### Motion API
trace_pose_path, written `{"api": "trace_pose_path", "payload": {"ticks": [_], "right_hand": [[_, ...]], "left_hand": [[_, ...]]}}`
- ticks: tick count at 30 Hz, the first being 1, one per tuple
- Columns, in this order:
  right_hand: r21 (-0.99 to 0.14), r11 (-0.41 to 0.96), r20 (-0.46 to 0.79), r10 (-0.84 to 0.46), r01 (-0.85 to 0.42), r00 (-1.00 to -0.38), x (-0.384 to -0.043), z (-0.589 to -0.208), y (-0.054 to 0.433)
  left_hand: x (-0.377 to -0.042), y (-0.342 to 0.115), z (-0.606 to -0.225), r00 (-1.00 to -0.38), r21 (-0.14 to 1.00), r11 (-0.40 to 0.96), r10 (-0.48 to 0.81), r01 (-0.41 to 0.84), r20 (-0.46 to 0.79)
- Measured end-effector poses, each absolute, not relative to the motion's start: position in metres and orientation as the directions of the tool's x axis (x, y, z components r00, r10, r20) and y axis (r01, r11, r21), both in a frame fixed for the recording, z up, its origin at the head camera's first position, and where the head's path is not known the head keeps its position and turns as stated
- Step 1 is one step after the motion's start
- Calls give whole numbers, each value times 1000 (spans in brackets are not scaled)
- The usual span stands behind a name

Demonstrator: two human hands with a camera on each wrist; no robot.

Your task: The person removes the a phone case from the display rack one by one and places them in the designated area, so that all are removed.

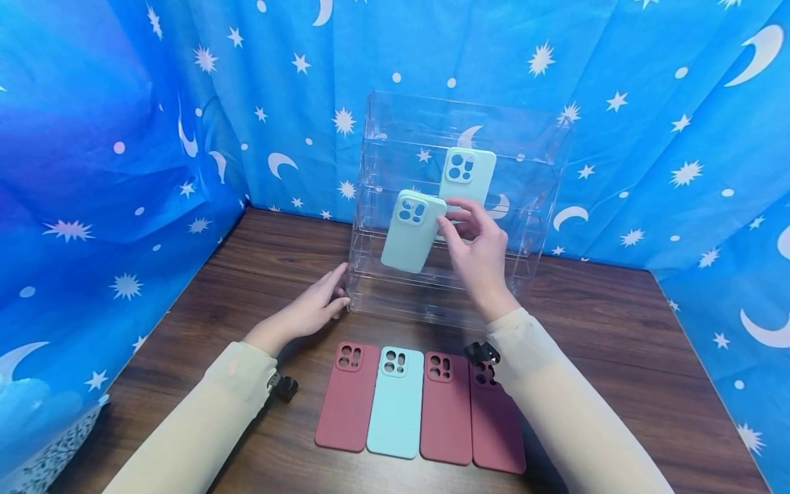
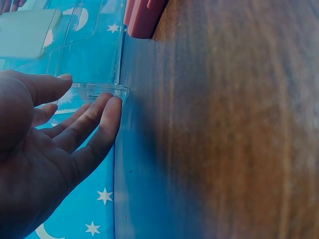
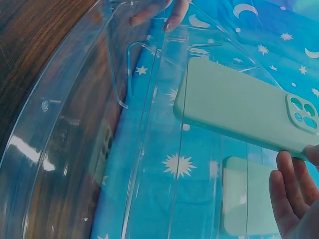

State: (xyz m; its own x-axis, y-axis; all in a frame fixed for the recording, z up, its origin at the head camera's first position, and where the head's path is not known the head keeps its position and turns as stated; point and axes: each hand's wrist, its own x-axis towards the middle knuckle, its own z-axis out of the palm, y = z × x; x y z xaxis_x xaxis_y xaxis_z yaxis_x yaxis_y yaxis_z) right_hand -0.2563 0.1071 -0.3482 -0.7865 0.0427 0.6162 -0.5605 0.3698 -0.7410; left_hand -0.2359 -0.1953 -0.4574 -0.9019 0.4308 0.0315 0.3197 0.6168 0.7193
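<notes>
My right hand point(image 1: 480, 252) pinches a mint green phone case point(image 1: 410, 239) by its upper right edge, between thumb and fingers. The case is tilted in front of a clear, tiered display stand point(image 1: 385, 113). Behind it, a second mint case point(image 1: 484, 165) leans on a higher tier, partly hidden by my right hand. In the right wrist view the held case point(image 3: 229, 104) slants over the tiers, camera cutouts towards my fingers. My left hand point(image 1: 308, 303) has its fingers extended, fingertips point(image 2: 113, 107) at the stand's lower left edge, thumb apart.
Nearer me on the dark wooden table point(image 1: 605, 384) lies a row of cases: a dark red case point(image 1: 348, 412), a mint case point(image 1: 395, 412) and two more dark red cases point(image 1: 446, 418), the rightmost partly under my right sleeve. A blue star-patterned curtain point(image 1: 432, 41) hangs behind and beside.
</notes>
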Motion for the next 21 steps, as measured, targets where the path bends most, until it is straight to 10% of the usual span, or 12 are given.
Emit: {"api": "trace_pose_path", "payload": {"ticks": [21], "right_hand": [[-773, 357, 591, 108, -524, -799, -231, -341, 128]], "left_hand": [[-235, -196, -457, -900, 715, 618, 435, 328, 36]]}}
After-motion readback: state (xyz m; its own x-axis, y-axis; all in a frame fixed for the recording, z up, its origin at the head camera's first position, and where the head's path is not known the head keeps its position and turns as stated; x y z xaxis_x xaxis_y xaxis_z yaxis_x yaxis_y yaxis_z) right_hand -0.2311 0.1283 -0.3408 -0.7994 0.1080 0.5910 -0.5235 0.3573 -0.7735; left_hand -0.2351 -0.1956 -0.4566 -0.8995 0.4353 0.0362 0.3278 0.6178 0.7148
